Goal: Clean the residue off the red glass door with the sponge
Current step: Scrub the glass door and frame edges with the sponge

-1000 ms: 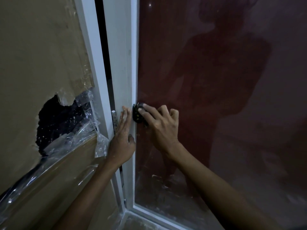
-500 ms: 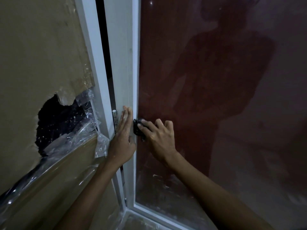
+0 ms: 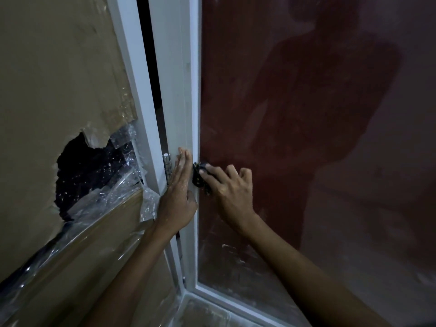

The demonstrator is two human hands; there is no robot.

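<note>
Head view: right hand (image 3: 230,193) fingers pinch the sponge (image 3: 200,177) against red glass door (image 3: 295,114) (left hand (image 3: 178,197) flat, fingers straight).

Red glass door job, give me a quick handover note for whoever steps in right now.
Left hand: open, fingers flat against the white frame beside the hinge, steadying the door.
Right hand: grips the dark sponge, pressed on the glass at its left edge by the frame.
Done: cannot tell how much; upper glass looks fairly even.
Left: pale smears of residue low on the glass, below the sponge, near the bottom corner.
</note>
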